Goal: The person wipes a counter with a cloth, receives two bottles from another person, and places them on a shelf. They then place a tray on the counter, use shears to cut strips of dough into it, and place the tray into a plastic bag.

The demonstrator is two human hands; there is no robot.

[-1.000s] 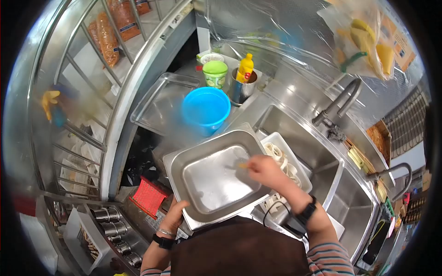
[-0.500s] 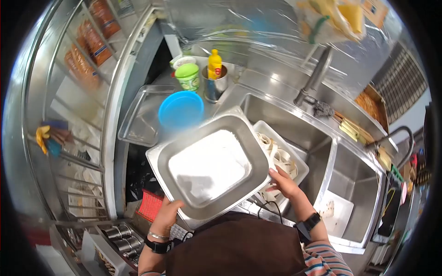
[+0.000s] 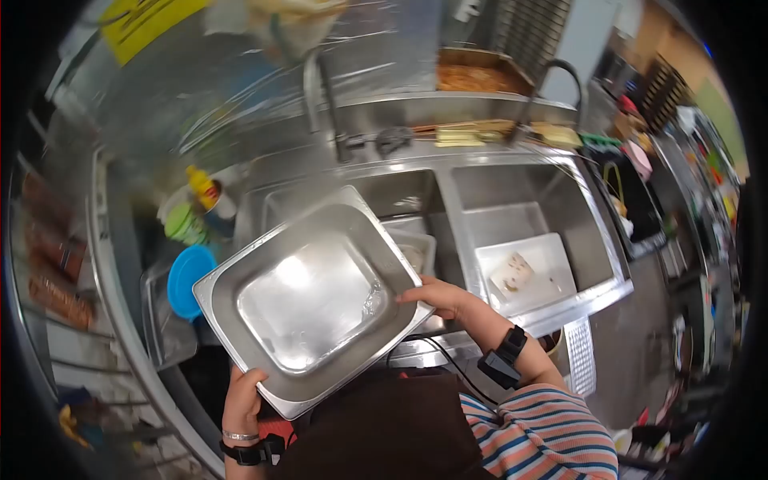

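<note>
Between my two hands is a deep rectangular stainless steel pan (image 3: 308,292), tilted and with its inside facing me. My left hand (image 3: 242,398) grips the near left corner, thumb over the rim. On the right side, my right hand (image 3: 442,298) is closed on the rim, its thumb reaching inside. Some wet-looking specks show on the pan's floor near that thumb. The pan covers part of the left sink basin (image 3: 416,192). Behind its right edge, a white tub (image 3: 426,250) shows in that basin, mostly hidden.
The right sink basin (image 3: 512,192) holds a white tray (image 3: 552,256) with a pale piece on it. At left stand a blue bowl (image 3: 188,280), a green cup (image 3: 186,224) and a yellow bottle (image 3: 202,186). A faucet (image 3: 316,104) rises behind the sinks.
My view has swung to the right, bringing more of the right basin into sight. Both hands keep hold of the pan, which has moved left in view and covers more of the white tub.
</note>
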